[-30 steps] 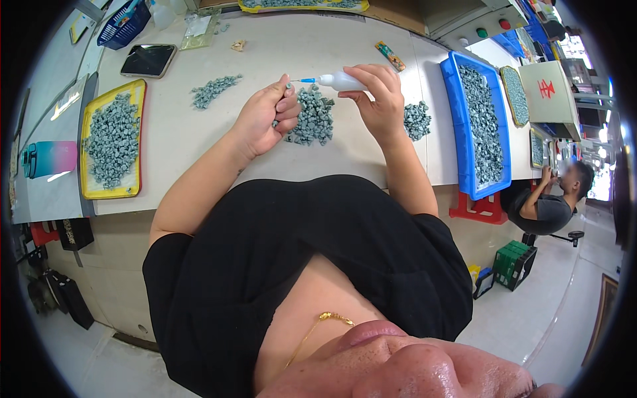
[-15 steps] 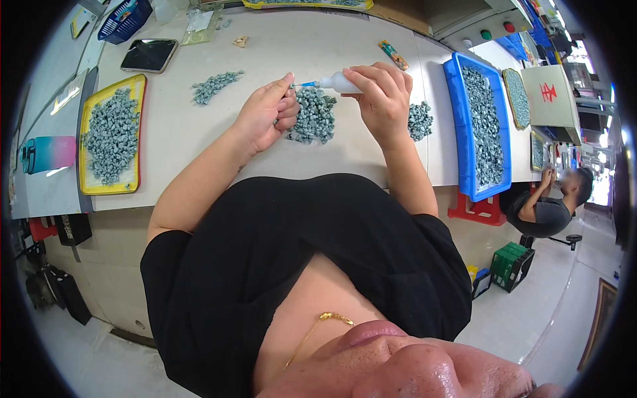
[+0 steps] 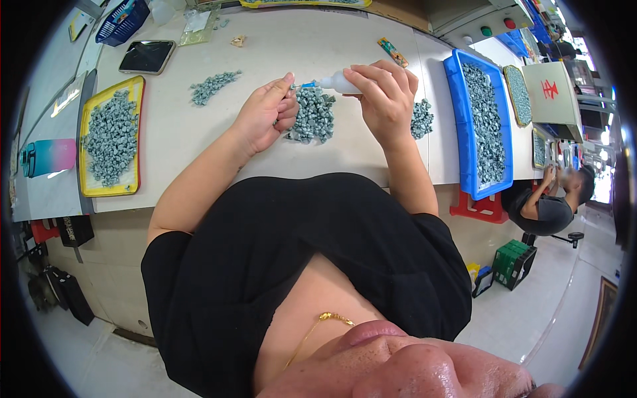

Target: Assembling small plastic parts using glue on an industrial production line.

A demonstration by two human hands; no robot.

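My left hand (image 3: 271, 109) is closed, thumb and forefinger pinched on a tiny piece that the fingers mostly hide. In my right hand (image 3: 387, 99) is a white squeeze bottle (image 3: 340, 82), lying nearly level. Its thin blue dispensing tip points left and reaches close to my left fingertips; I cannot tell whether it touches the piece. Below the bottle, between both hands, lies a pile of small grey-green pieces (image 3: 314, 118) on the white table (image 3: 265, 40). A smaller heap of the same pieces (image 3: 421, 119) sits just right of my right wrist.
Left stand a yellow tray of pieces (image 3: 141, 99) and a teal-pink bottle (image 3: 53, 158). A loose cluster (image 3: 213, 87), a phone (image 3: 147, 57) and a blue basket (image 3: 123, 23) lie farther back. Right is a blue bin of pieces (image 3: 468, 162); a co-worker (image 3: 552, 211) sits beyond.
My right hand has turned and shifted slightly, the bottle still in its grip. My left hand keeps its pinch in nearly the same spot. The piles look unchanged.
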